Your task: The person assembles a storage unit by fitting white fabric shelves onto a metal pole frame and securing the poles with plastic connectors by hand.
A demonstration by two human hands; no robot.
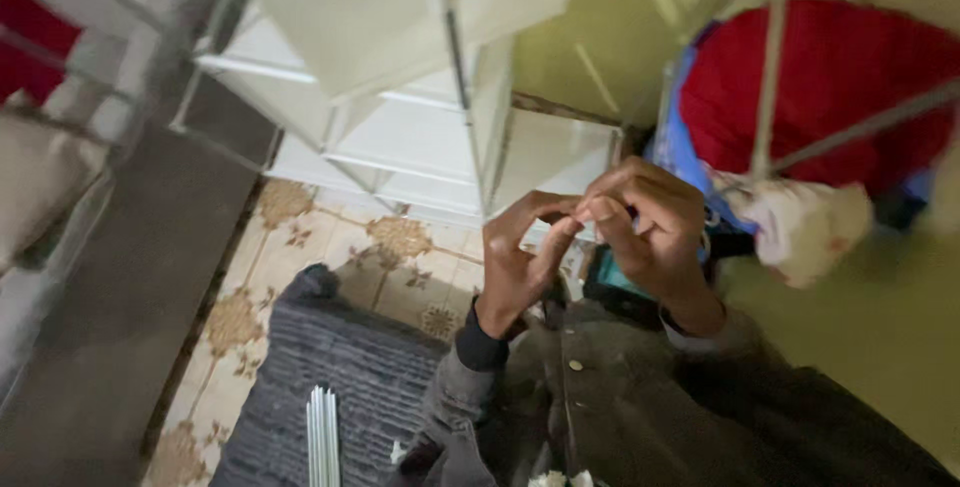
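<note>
Floor: cream tiles [300, 237] with a brown floral pattern, partly covered by a dark grey ribbed mat [330, 357]. A white open-frame shelf unit [400, 137] stands against a yellow-green wall [590, 57]. A dark brown panel [130, 287] runs along the left. Light is dim and even; the edges are blurred.

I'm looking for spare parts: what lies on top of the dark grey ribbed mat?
On the dark grey ribbed mat lies a bundle of thin white rods. Its right part is hidden behind the person's grey sleeve, so anything there is unseen.
</note>
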